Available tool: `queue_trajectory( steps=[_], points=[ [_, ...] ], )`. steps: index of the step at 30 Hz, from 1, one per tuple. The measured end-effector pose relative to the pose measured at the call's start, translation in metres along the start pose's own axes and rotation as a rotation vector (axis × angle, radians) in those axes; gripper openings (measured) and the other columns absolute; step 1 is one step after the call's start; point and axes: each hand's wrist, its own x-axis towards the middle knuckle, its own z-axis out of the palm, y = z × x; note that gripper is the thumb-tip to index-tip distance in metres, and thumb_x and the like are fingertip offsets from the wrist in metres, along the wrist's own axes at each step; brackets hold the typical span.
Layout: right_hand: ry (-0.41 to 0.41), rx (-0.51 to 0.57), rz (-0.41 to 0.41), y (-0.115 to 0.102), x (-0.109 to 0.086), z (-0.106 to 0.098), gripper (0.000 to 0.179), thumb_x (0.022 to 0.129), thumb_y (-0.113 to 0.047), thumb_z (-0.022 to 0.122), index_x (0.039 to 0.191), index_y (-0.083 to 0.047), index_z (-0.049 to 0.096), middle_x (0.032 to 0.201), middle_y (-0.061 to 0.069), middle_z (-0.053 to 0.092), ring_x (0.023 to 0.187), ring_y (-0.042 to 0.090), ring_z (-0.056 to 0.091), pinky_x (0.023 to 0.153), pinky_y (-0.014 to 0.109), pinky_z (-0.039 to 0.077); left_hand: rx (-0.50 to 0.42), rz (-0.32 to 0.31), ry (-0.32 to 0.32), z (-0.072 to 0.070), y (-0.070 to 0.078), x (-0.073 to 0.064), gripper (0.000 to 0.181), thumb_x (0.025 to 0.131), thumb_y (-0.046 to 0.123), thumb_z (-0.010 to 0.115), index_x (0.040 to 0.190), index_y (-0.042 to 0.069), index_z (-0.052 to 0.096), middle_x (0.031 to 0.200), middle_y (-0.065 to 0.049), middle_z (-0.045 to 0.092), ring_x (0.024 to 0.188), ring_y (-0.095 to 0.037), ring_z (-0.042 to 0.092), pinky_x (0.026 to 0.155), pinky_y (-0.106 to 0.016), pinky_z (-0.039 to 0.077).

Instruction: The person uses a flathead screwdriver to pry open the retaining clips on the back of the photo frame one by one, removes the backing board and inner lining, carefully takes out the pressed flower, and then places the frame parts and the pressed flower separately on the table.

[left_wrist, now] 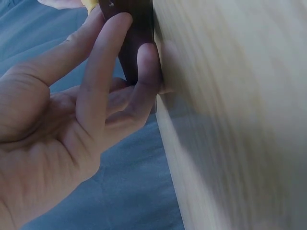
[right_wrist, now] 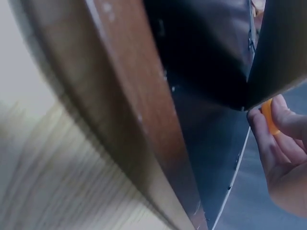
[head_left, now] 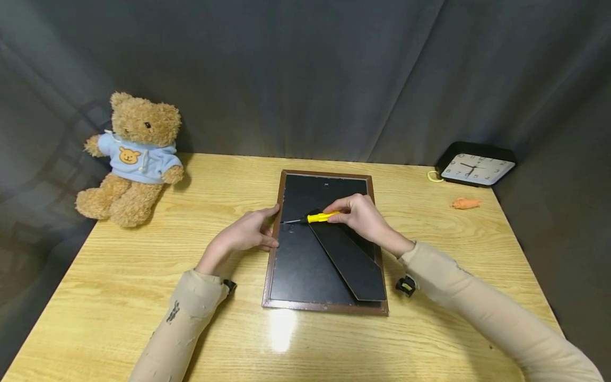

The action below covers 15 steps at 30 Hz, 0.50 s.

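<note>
A brown-rimmed picture frame (head_left: 297, 265) lies on the table with its black back facing up. Its black easel stand (head_left: 350, 260) slants across toward the lower right. My left hand (head_left: 245, 229) holds the frame's left edge, fingertips (left_wrist: 147, 55) against the rim near the tabletop. With thumb and fingers, my right hand (head_left: 360, 215) pinches the yellow handle of a screwdriver (head_left: 321, 217) above the stand's top. The screwdriver's thin metal shaft points left, its tip at the inner left edge of the frame. Part of the handle is covered by my fingers.
On the wooden table (head_left: 215, 185), a teddy bear (head_left: 138, 154) in a blue top sits at the back left. A black clock (head_left: 477, 164) stands at the back right, with a yellow ring (head_left: 433, 176) beside it and a small orange object (head_left: 465, 203) in front. Dark curtains hang behind.
</note>
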Motion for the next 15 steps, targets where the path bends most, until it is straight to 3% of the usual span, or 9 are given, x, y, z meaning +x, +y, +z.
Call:
queue_trajectory(
  steps=[9, 15],
  points=[
    [0.021, -0.029, -0.015, -0.004, 0.0, 0.002, 0.021, 0.084, -0.001, 0.089, 0.105, -0.001, 0.085, 0.105, 0.013, 0.081, 0.091, 0.027, 0.076, 0.079, 0.04, 0.066, -0.031, 0.028, -0.059, -0.005, -0.006, -0.001, 0.097, 0.092, -0.016, 0.074, 0.167, -0.007, 0.013, 0.099, -0.017, 0.073, 0.084, -0.021, 0.074, 0.078, -0.035, 0.067],
    [0.0, 0.007, 0.009, 0.002, -0.006, 0.003, 0.02, 0.088, 0.003, 0.085, 0.108, 0.001, 0.084, 0.107, 0.016, 0.08, 0.088, 0.024, 0.076, 0.073, 0.031, 0.064, -0.083, 0.05, -0.098, -0.009, -0.012, -0.001, 0.097, 0.093, -0.019, 0.07, 0.167, -0.008, 0.009, 0.105, -0.023, 0.071, 0.093, -0.026, 0.074, 0.082, -0.035, 0.066]
  ],
)
